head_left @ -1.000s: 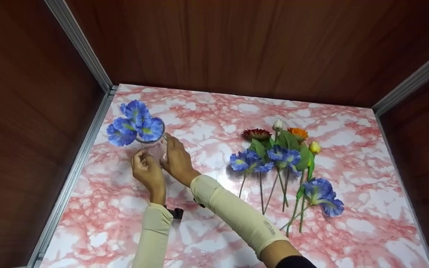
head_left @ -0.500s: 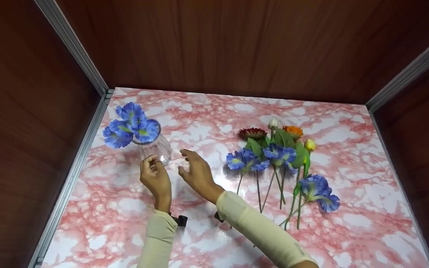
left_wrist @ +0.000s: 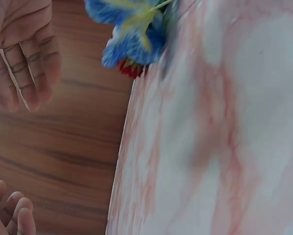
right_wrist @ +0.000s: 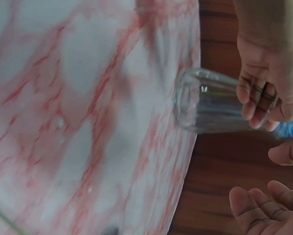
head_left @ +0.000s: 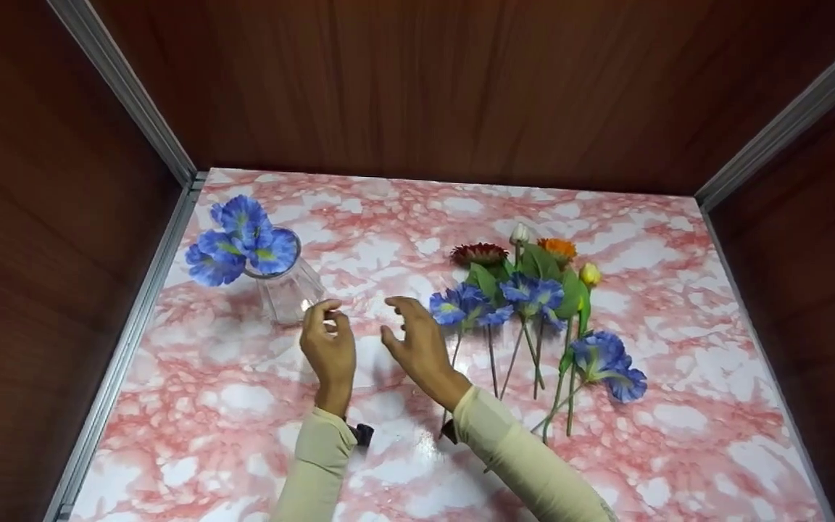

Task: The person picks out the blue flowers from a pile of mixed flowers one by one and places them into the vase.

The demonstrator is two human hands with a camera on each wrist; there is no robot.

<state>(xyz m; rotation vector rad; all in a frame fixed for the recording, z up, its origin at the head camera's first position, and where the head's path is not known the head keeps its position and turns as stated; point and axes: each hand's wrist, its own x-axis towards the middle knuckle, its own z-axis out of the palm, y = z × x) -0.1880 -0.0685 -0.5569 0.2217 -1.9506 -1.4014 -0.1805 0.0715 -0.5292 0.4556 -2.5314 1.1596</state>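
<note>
Left hand [head_left: 330,348] hovering over the counter [head_left: 417,449] just near-right of the glass vase [head_left: 288,293], fingers loosely curled, empty, not touching the glass. Right hand [head_left: 417,344] mid-counter, fingers spread and relaxed, also empty, between vase and the loose flowers [head_left: 533,304]. Cream sleeves on both forearms.

Vase: far-left on the counter, upright, close to the left wall rail. Clear, flared toward the base, narrow at the neck. Three blue blooms [head_left: 240,239] in the mouth, spilling left over the rim.

Handling call on the vase:
- Probably rigid, smooth and slippery; likely breakable if real glass, so no knocks against the metal rail.
- Looks light; no water visible, though hard to tell through clear walls.
- Top-heavy bias to the left from the blooms; likely to tip if nudged high.
- Best hold: around the body below the neck, full wrap, not by the rim or the flowers.

Loose flowers: to the right of the right hand, heads far, stems near. Blue ones in front, a dark red one [head_left: 478,253], an orange one [head_left: 557,248], white bud [head_left: 519,233], yellow bud [head_left: 589,274]. Look artificial: soft fabric petals, thin stiff stems, very light. Best hold: pinch mid-stem, not the head.

Right wrist view: vase base against the counter, the other hand's fingers in front of the glass; contact unclear there.
</note>
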